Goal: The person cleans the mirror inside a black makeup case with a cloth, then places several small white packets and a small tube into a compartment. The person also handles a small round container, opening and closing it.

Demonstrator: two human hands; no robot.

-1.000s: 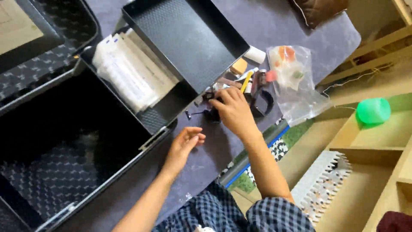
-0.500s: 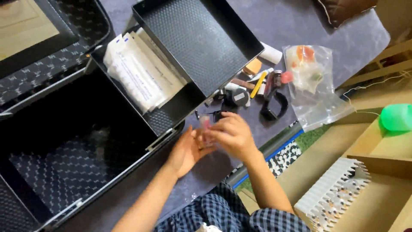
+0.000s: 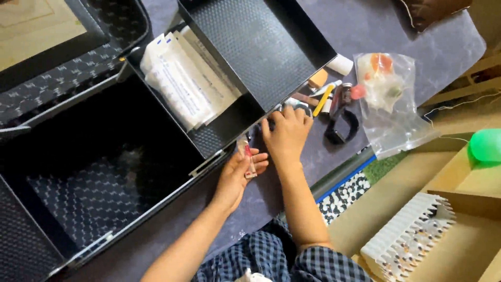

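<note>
My left hand (image 3: 237,175) holds a small clear tube with a red end (image 3: 246,155), close to the edge of the big black case (image 3: 104,172). My right hand (image 3: 286,134) lies palm down on the purple table cover, its fingers over small dark items beside the case's raised tray (image 3: 261,49); what is under the fingers is hidden. Just right of that hand lie a yellow pen (image 3: 323,99), a black strap (image 3: 342,128) and other small bits.
White flat packets (image 3: 182,83) stand in the case's upper compartment. A clear plastic bag (image 3: 389,102) with orange items lies at the right. A green round object (image 3: 485,146), cardboard boxes and a white ridged rack (image 3: 412,235) sit lower right.
My left hand has taken the small tube from my right hand and moved apart from it. My right hand has reached back up to the small items by the tray.
</note>
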